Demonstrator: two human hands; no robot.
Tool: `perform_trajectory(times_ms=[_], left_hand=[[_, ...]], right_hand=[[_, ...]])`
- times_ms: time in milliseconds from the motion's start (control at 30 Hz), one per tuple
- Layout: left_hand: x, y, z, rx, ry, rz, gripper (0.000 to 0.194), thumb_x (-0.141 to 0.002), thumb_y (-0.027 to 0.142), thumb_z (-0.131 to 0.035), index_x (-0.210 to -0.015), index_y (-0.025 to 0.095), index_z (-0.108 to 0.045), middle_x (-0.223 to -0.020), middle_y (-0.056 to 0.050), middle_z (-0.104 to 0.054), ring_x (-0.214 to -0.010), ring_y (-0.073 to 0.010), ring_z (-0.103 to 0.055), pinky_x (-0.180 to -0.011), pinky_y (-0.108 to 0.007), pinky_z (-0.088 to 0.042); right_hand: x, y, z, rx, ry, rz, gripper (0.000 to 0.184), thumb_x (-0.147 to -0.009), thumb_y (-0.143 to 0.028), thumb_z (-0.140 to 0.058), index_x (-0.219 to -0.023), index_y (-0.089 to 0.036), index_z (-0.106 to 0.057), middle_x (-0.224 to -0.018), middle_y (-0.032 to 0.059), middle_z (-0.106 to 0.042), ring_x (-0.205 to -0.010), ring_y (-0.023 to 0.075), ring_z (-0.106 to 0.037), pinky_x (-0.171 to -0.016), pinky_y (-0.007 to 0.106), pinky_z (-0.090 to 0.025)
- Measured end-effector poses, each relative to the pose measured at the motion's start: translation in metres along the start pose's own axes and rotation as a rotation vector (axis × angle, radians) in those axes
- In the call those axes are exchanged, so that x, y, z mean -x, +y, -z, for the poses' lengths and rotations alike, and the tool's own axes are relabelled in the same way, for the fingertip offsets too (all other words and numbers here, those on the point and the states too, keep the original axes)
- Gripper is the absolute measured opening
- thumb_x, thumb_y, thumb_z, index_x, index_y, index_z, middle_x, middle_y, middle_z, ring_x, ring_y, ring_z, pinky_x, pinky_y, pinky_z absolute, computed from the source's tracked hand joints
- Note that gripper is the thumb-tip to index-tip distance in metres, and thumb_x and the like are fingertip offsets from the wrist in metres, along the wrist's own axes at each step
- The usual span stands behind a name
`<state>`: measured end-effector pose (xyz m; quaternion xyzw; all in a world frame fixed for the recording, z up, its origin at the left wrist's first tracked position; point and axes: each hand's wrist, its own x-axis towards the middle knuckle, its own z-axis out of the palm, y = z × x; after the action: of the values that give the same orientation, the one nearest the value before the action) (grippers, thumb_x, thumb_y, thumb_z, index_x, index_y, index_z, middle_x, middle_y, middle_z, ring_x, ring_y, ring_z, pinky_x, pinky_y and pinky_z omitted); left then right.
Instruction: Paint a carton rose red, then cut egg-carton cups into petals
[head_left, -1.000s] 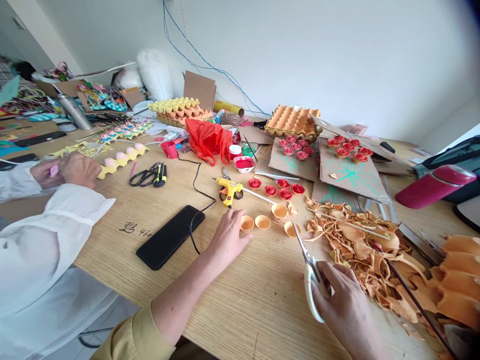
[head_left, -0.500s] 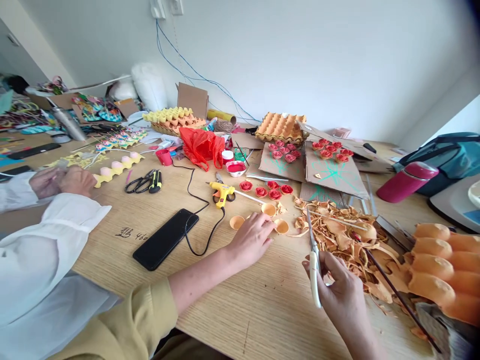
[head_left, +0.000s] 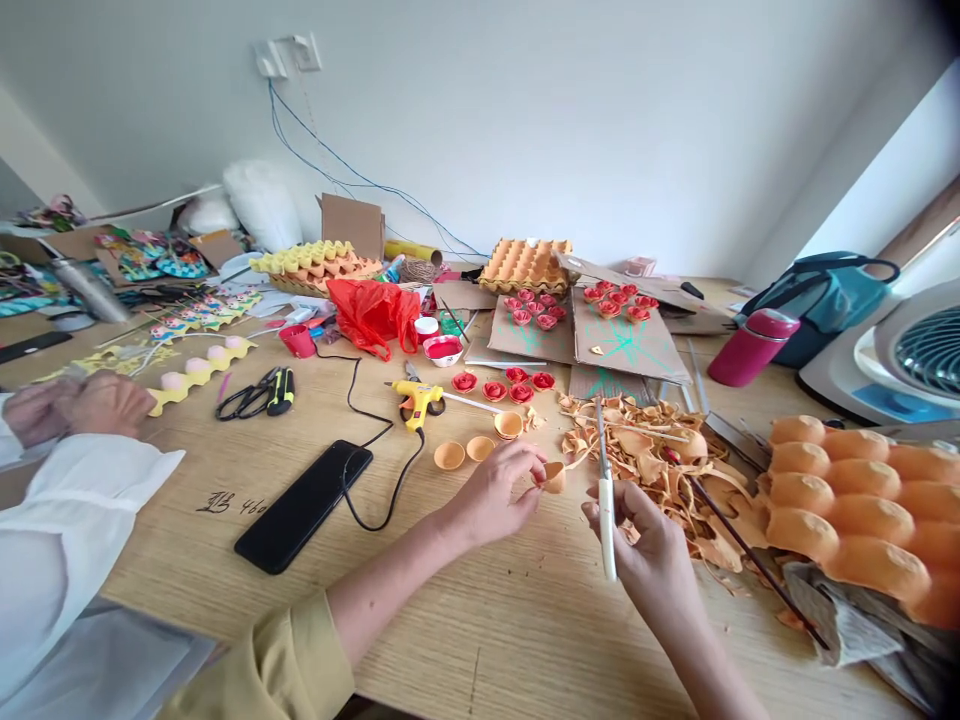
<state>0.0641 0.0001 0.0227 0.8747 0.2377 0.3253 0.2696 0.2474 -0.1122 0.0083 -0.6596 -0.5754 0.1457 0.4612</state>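
Note:
My left hand (head_left: 501,492) pinches a small orange egg-carton cup (head_left: 554,478) by its left edge, with the cup tilted. Close by on the table are three similar cups, one of them a round cup (head_left: 448,457) at the left. In my right hand (head_left: 643,535) is a pair of scissors (head_left: 606,500) with white handles, its blades pointing away from me and looking closed. A heap of orange carton scraps (head_left: 660,450) lies just beyond and to the right of that hand.
A yellow glue gun (head_left: 420,404) and a black phone (head_left: 300,508) lie to the left. Red paper-pulp flowers (head_left: 521,393) sit farther back, near a dish of red paint (head_left: 443,348). An orange egg tray (head_left: 847,500) stands right. At far left are another person's hands (head_left: 97,405).
My left fingers have taken hold of one cup and drawn it slightly toward me, uncovering another cup. The view has swung right. The scissors remain in my right hand.

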Motion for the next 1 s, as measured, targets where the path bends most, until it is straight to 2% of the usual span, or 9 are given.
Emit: perform_trajectory(times_ms=[133, 233, 333, 400, 500, 600, 700, 800, 1000], left_hand=[[0.011, 0.009, -0.001, -0.022, -0.040, -0.105, 0.021, -0.080, 0.004, -0.057, -0.093, 0.019, -0.056, -0.136, -0.013, -0.057, -0.129, -0.0237, -0.056, -0.106, -0.040, -0.049], [0.016, 0.010, -0.004, -0.054, -0.040, -0.174, 0.018, -0.081, 0.003, -0.057, -0.091, 0.018, -0.055, -0.132, -0.013, -0.059, -0.122, -0.0229, -0.060, -0.101, -0.037, -0.052], [0.019, 0.009, -0.007, -0.062, -0.035, -0.191, 0.011, -0.086, 0.010, -0.061, -0.092, 0.019, -0.057, -0.124, -0.011, -0.062, -0.112, -0.0229, -0.062, -0.099, -0.039, -0.053], [0.020, 0.008, -0.009, -0.010, -0.027, -0.172, 0.016, -0.087, 0.014, -0.064, -0.100, 0.020, -0.058, -0.123, -0.011, -0.061, -0.114, -0.0235, -0.061, -0.101, -0.040, -0.052], [0.021, 0.008, -0.010, 0.114, 0.001, -0.118, 0.038, -0.083, 0.016, -0.071, -0.117, 0.020, -0.054, -0.124, -0.012, -0.061, -0.120, -0.0247, -0.058, -0.103, -0.041, -0.051], [0.022, 0.008, -0.010, 0.233, -0.016, -0.013, 0.053, -0.079, 0.019, -0.076, -0.127, 0.020, -0.052, -0.124, -0.011, -0.063, -0.114, -0.0246, -0.061, -0.098, -0.040, -0.053], [0.022, 0.009, -0.009, 0.328, -0.099, 0.061, 0.051, -0.080, 0.023, -0.077, -0.127, 0.021, -0.056, -0.122, -0.011, -0.067, -0.109, -0.0241, -0.063, -0.095, -0.038, -0.053], [0.023, 0.009, -0.009, 0.394, -0.181, 0.058, 0.044, -0.083, 0.023, -0.075, -0.124, 0.020, -0.060, -0.120, -0.011, -0.068, -0.108, -0.0235, -0.064, -0.093, -0.036, -0.053], [0.024, 0.012, -0.012, 0.506, -0.187, 0.093, 0.052, -0.078, 0.027, -0.079, -0.125, 0.015, -0.058, -0.115, -0.013, -0.066, -0.091, -0.0184, -0.065, -0.079, -0.029, -0.057]], right_hand=[[-0.003, -0.003, 0.000, -0.075, -0.029, -0.113, 0.029, -0.088, -0.048, -0.063, -0.096, -0.020, -0.062, -0.080, 0.0002, -0.063, -0.073, 0.0161, -0.057, -0.068, 0.027, -0.045], [-0.003, -0.008, -0.003, -0.112, -0.072, -0.172, 0.033, -0.085, -0.049, -0.065, -0.100, -0.020, -0.062, -0.077, -0.0007, -0.062, -0.071, 0.0168, -0.056, -0.066, 0.027, -0.045], [-0.004, -0.013, -0.008, -0.141, -0.111, -0.182, 0.029, -0.083, -0.048, -0.066, -0.091, -0.021, -0.062, -0.074, -0.0012, -0.060, -0.069, 0.0164, -0.054, -0.065, 0.026, -0.045], [-0.004, -0.015, -0.010, -0.137, -0.126, -0.181, 0.024, -0.084, -0.046, -0.065, -0.085, -0.022, -0.060, -0.076, -0.0006, -0.062, -0.069, 0.0163, -0.055, -0.065, 0.026, -0.045], [-0.004, -0.014, -0.013, -0.093, -0.138, -0.177, 0.018, -0.084, -0.040, -0.062, -0.087, -0.022, -0.061, -0.081, 0.0002, -0.065, -0.073, 0.0166, -0.057, -0.066, 0.026, -0.045], [-0.003, -0.011, -0.013, -0.025, -0.131, -0.170, 0.019, -0.084, -0.040, -0.061, -0.090, -0.022, -0.061, -0.081, -0.0004, -0.066, -0.073, 0.0163, -0.058, -0.067, 0.026, -0.045], [-0.002, -0.008, -0.011, 0.028, -0.115, -0.164, 0.019, -0.083, -0.040, -0.061, -0.090, -0.022, -0.061, -0.080, -0.0008, -0.067, -0.071, 0.0160, -0.059, -0.065, 0.026, -0.045], [0.000, -0.005, -0.009, 0.055, -0.100, -0.145, 0.014, -0.081, -0.036, -0.061, -0.085, -0.023, -0.059, -0.078, -0.0012, -0.067, -0.071, 0.0158, -0.060, -0.063, 0.025, -0.045], [-0.001, -0.002, -0.010, 0.114, -0.071, -0.108, 0.013, -0.078, -0.035, -0.059, -0.085, -0.023, -0.062, -0.071, -0.0025, -0.065, -0.064, 0.0153, -0.059, -0.058, 0.025, -0.044]])
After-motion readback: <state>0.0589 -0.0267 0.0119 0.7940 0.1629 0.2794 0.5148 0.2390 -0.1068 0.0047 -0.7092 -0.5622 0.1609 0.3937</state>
